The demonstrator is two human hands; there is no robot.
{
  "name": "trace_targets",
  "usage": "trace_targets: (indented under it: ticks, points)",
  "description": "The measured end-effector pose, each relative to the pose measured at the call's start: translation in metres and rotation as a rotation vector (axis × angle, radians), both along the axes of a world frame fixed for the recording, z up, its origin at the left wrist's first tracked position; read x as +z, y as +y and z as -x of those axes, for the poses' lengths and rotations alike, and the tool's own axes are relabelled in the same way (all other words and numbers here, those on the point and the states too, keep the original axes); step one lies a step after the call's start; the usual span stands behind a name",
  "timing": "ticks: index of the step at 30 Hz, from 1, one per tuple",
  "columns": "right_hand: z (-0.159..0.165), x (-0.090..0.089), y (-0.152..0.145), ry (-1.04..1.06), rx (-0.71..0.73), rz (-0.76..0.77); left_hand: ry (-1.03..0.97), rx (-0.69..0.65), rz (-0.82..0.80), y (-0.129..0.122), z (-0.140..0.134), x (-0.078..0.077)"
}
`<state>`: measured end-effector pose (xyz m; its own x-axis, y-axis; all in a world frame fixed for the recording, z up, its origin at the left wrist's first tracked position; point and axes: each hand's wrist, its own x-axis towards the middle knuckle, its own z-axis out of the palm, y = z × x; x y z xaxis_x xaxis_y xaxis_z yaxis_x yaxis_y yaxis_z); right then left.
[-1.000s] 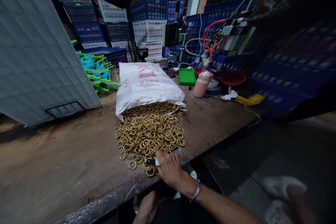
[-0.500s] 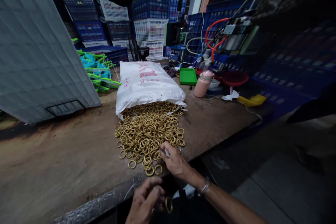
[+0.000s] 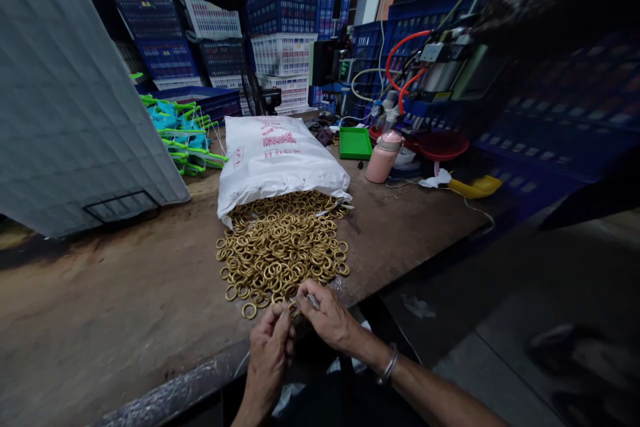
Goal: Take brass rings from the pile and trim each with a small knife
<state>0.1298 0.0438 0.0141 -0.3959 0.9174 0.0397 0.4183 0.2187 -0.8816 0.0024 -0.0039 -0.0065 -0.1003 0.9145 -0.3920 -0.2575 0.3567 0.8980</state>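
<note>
A heap of brass-coloured metal rings (image 3: 280, 247) spills onto the table from the mouth of a white sack (image 3: 280, 153) with red print. My left hand (image 3: 270, 347) is closed at the heap's near edge, thumb and fingers pinched together; a gold edge shows at its fingertips, apparently a ring. Right beside it, my right hand (image 3: 330, 320) is closed around a small grey metal tool (image 3: 313, 301), whose kind I cannot tell. The fingertips of both hands nearly meet, and they partly hide what lies between them.
Behind the sack stand a green tray (image 3: 355, 143), a pink bottle (image 3: 384, 157) and a red bowl (image 3: 443, 145). A grey padded panel (image 3: 85, 93) rises at left. Stacked crates (image 3: 283, 53) line the back. The table's near edge (image 3: 175, 383) is wrapped in plastic.
My left hand has moved up and forward to meet the right at the heap. The ring seen low beside it is gone from there. My right hand has shifted slightly left and down.
</note>
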Motion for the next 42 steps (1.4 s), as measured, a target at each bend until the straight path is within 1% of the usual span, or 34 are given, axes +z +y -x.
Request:
trace_targets:
  ticks: [4,6,9,11,15,19,22,25,27,31,34,37,39,42]
  points:
    - [0.002,-0.001,0.002,-0.01,0.013,0.045,0.14,0.027,-0.109,-0.001,-0.001,0.001]
    - [0.003,-0.003,0.002,-0.025,0.008,0.055,0.145,-0.006,-0.088,-0.001,-0.001,0.002]
    - [0.003,-0.003,0.002,-0.033,-0.005,0.073,0.056,-0.114,0.03,-0.001,0.0,0.004]
    - [0.004,0.0,0.002,-0.024,-0.003,0.099,-0.034,-0.155,0.051,-0.002,0.0,0.003]
    - [0.005,0.006,0.001,0.009,0.008,0.158,-0.175,-0.098,0.019,-0.004,0.0,0.0]
    - [0.007,0.006,0.001,0.055,0.018,0.163,-0.272,-0.058,0.039,-0.006,-0.001,0.001]
    - [0.006,0.003,0.001,0.056,0.019,0.128,-0.289,-0.033,0.044,-0.006,-0.002,0.003]
    - [0.005,-0.001,0.0,-0.002,0.002,0.039,-0.267,-0.021,0.047,-0.006,0.0,0.003]
    - [0.003,-0.003,-0.002,-0.086,0.028,-0.015,-0.231,-0.015,0.038,-0.006,0.002,0.002]
    - [0.0,-0.004,-0.009,-0.288,0.138,-0.066,-0.141,-0.013,-0.023,-0.006,0.003,0.0]
    - [0.0,-0.003,-0.012,-0.416,0.164,-0.137,-0.082,-0.021,-0.04,-0.008,0.003,0.002]
    - [0.001,-0.005,-0.013,-0.486,0.171,-0.199,-0.044,-0.031,-0.047,-0.009,0.002,0.004]
    - [0.002,-0.007,-0.014,-0.496,0.174,-0.213,-0.028,-0.027,-0.056,-0.009,0.002,0.005]
    - [0.003,-0.008,-0.014,-0.512,0.174,-0.194,-0.001,-0.023,-0.062,-0.01,0.002,0.009]
